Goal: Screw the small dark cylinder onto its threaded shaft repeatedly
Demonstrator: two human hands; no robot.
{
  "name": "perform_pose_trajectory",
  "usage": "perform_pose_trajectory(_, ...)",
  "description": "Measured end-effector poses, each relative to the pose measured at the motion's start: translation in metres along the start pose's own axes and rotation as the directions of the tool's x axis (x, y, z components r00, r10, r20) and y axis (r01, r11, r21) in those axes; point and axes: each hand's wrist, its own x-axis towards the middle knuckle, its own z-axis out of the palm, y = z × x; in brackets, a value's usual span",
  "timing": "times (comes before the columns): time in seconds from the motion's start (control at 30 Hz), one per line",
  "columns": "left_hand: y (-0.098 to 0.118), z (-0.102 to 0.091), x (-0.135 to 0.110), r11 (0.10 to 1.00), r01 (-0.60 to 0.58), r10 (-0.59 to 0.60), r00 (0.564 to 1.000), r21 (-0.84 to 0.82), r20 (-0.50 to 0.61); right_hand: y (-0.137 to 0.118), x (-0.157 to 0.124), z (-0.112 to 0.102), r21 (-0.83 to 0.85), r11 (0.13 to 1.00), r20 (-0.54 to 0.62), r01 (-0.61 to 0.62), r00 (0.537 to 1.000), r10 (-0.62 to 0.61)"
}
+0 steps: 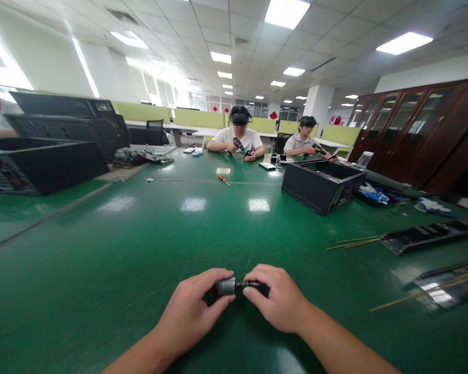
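Observation:
Just above the green tabletop, my left hand grips a small silver cylinder between thumb and fingers. A thin dark ribbed shaft sticks out of its right end. My right hand is closed, pinching the far part of that shaft between thumb and fingertips. The piece lies level across the space between both hands. Its left end is hidden behind my left hand, and its exact kind cannot be made out.
An orange screwdriver lies mid-table. Black computer cases stand at left and right. At right are dark trays with thin yellowish rods. Across the table, two people hold power drills.

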Motion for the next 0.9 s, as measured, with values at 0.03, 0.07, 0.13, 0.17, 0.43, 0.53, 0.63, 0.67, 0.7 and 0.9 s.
perform_pose_trajectory(0.03, 0.0, -0.0003, 0.0002, 1.0, 0.001, -0.001, 1.0, 0.002, 0.0, 0.0001, -0.0001, 0.0, 0.0, 1.0, 0.0, -0.001, 1.0, 0.001)
perform_pose_trajectory(0.07, 0.0, -0.0005, 0.0005, 1.0, 0.003, -0.003, 1.0, 0.004, -0.001, 0.0003, -0.0002, 0.0001, 0.0, 1.0, 0.0, -0.003, 1.0, 0.003)
perform_pose_trajectory(0.13, 0.0, -0.0007, 0.0009, 1.0, 0.007, -0.007, 1.0, 0.006, -0.002, 0.0009, -0.0003, 0.0001, -0.001, 1.0, -0.005, -0.004, 1.0, 0.004)
perform_pose_trajectory(0.17, -0.0001, -0.0008, 0.0011, 1.0, 0.009, -0.009, 1.0, 0.006, -0.004, 0.0013, -0.0002, 0.0001, -0.002, 1.0, -0.008, -0.005, 1.0, 0.005)
perform_pose_trajectory(0.43, -0.0005, -0.001, 0.0015, 1.0, 0.017, -0.017, 0.999, 0.007, -0.03, 0.0007, 0.0001, -0.0009, 0.0, 1.0, -0.023, -0.019, 1.0, 0.019)
perform_pose_trajectory(0.53, -0.0009, -0.0011, 0.0011, 1.0, 0.013, -0.013, 0.999, 0.003, -0.034, -0.0015, -0.0004, -0.0014, 0.003, 1.0, -0.035, -0.028, 0.999, 0.028)
perform_pose_trajectory(0.63, -0.0016, -0.0007, 0.0009, 1.0, 0.015, -0.015, 0.999, 0.0, -0.031, -0.0023, -0.0006, -0.0013, 0.0, 0.999, -0.046, -0.037, 0.998, 0.037)
perform_pose_trajectory(0.67, -0.0018, -0.0005, 0.0009, 1.0, 0.018, -0.018, 0.999, -0.001, -0.027, -0.0022, -0.0005, -0.0012, -0.001, 0.999, -0.048, -0.039, 0.998, 0.039)
perform_pose_trajectory(0.7, -0.002, -0.0004, 0.001, 1.0, 0.021, -0.021, 0.999, -0.003, -0.025, -0.0019, -0.0003, -0.001, -0.002, 0.999, -0.05, -0.04, 0.998, 0.04)
perform_pose_trajectory(0.9, -0.0034, -0.0007, 0.0015, 0.999, 0.036, -0.037, 0.999, -0.012, -0.026, 0.0002, 0.0012, -0.0007, 0.006, 1.0, -0.067, -0.029, 0.997, 0.029)
